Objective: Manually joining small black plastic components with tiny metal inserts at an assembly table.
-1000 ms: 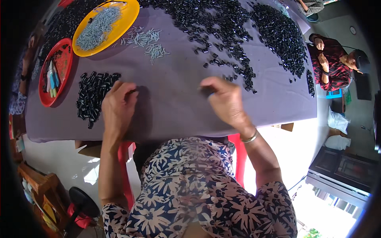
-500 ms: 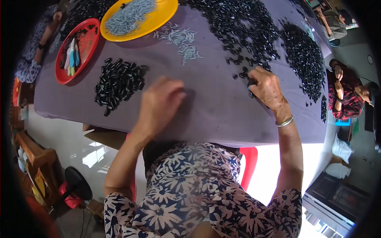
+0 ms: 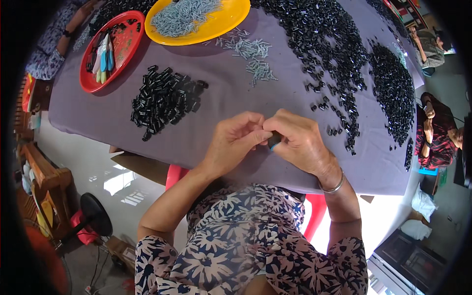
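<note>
Head view: nearward of the yellow plate, the right hand grasps a small dark piece; the left hand pinches beside it, though I cannot tell what its fingertips hold. A slack pinch could drop the piece. Farther out, the black cylinder pile lies nearward of the plate; a stray left hand could scatter it. Pale pins lie just beside the plate.

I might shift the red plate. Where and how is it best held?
The red plate is probably best pinched at its right-hand rim, coming from the right: it is round, purple cloth lies beside that edge, and the tools lie more toward its left.
</note>
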Demonstrator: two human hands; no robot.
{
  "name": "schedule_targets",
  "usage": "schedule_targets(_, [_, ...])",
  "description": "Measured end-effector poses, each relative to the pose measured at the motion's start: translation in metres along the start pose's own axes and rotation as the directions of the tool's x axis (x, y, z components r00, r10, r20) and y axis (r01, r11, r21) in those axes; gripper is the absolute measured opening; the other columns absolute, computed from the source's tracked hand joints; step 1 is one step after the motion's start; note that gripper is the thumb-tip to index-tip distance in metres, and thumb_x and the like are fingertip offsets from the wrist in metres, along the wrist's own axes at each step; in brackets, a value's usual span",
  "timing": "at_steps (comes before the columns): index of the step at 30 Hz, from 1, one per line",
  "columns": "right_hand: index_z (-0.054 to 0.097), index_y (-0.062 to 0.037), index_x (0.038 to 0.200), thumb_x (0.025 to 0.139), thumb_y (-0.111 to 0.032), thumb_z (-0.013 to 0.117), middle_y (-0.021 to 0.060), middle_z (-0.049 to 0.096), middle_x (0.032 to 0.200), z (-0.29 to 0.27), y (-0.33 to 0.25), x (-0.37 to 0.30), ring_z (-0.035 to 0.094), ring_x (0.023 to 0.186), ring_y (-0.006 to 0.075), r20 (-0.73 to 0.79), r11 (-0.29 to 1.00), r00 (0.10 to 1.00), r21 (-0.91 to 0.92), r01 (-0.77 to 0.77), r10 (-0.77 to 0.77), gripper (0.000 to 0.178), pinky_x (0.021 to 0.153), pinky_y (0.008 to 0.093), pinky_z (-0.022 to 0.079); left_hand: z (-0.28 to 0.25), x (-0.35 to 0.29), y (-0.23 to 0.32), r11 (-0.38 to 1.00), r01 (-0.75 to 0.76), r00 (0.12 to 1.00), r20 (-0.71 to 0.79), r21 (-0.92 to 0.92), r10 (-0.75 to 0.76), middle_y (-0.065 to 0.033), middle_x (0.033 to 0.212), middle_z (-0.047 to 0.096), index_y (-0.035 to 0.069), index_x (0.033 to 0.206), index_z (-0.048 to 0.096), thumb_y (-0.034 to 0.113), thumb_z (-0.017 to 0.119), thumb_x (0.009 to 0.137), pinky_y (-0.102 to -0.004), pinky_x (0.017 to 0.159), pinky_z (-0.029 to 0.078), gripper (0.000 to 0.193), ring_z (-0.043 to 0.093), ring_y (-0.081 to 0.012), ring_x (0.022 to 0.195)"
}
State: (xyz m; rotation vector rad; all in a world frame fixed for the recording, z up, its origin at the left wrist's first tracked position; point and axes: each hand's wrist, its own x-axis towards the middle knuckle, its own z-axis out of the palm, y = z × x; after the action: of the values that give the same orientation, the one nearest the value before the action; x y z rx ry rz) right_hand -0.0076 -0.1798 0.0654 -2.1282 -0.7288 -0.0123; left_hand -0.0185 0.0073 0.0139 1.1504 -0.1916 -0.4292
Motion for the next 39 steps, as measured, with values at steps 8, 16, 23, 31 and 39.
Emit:
schedule_targets(8, [0.069, -0.0024, 0.094, 0.079, 0.011, 0.070, 0.0025, 0.063, 0.081, 0.008, 0.011, 0.004, 0.059, 0.070, 0.0101, -0.084, 0.967, 0.990, 0.240, -0.087, 0.110, 0.021, 0.058, 0.0227, 0.045, -0.010, 0.003, 0.014, 0.989, 0.144, 0.988, -0.052, 0.032, -0.142, -0.0036, 0.088, 0.069, -0.001, 0.108, 0.069, 0.014, 0.066, 0.096, -0.0219, 0.064, 0.049, 0.020, 0.065, -0.0084, 0.076])
schedule_targets(16, [0.069, -0.0021, 0.098, 0.081, 0.012, 0.068, 0.0018, 0.064, 0.087, 0.025, 0.016, 0.008, 0.060, 0.073, 0.0082, -0.141, 0.894, 0.984, 0.447, -0.034, 0.107, 0.022, 0.061, 0.0214, 0.047, -0.020, 0.001, 0.015, 0.986, 0.156, 0.987, -0.022, -0.067, -0.158, -0.0048, 0.089, 0.069, -0.001, 0.107, 0.069, 0.015, 0.066, 0.096, -0.0231, 0.066, 0.051, 0.020, 0.068, -0.0108, 0.077])
schedule_targets(23, [0.069, -0.0025, 0.099, 0.086, 0.008, 0.060, 0.0006, 0.062, 0.086, 0.010, 0.024, 0.043, 0.060, 0.077, 0.0075, -0.040, 0.853, 0.906, 0.358, -0.381, 0.421, 0.019, 0.065, 0.0219, 0.048, -0.026, 0.000, 0.014, 0.992, 0.006, 0.978, -0.207, 0.124, 0.020, -0.0027, 0.089, 0.065, 0.000, 0.104, 0.069, 0.005, 0.066, 0.094, -0.0223, 0.065, 0.050, 0.011, 0.066, -0.0101, 0.078])
schedule_targets(31, [0.067, -0.0003, 0.095, 0.072, 0.013, 0.058, 0.0100, 0.063, 0.084, 0.007, 0.057, 0.079, 0.064, 0.075, 0.0225, -0.051, 0.978, 0.999, -0.208, -0.001, -0.009, 0.028, 0.069, 0.0320, 0.052, -0.034, 0.005, 0.009, 0.877, -0.217, 0.942, -0.144, 0.429, 0.304, -0.0055, 0.086, 0.060, -0.001, 0.101, 0.068, 0.004, 0.067, 0.091, -0.0270, 0.069, 0.047, 0.012, 0.058, -0.0146, 0.076])
schedule_targets(39, [0.066, -0.0002, 0.089, 0.069, 0.013, 0.060, 0.0088, 0.062, 0.077, 0.009, 0.063, 0.086, 0.063, 0.070, 0.0215, 0.043, 0.972, 0.996, -0.225, -0.067, 0.079, 0.025, 0.065, 0.0324, 0.051, -0.036, 0.007, 0.007, 0.896, -0.239, 0.935, -0.158, 0.375, 0.316, -0.0022, 0.093, 0.059, 0.000, 0.103, 0.070, 0.003, 0.066, 0.094, -0.0198, 0.061, 0.045, 0.010, 0.053, -0.0060, 0.072])
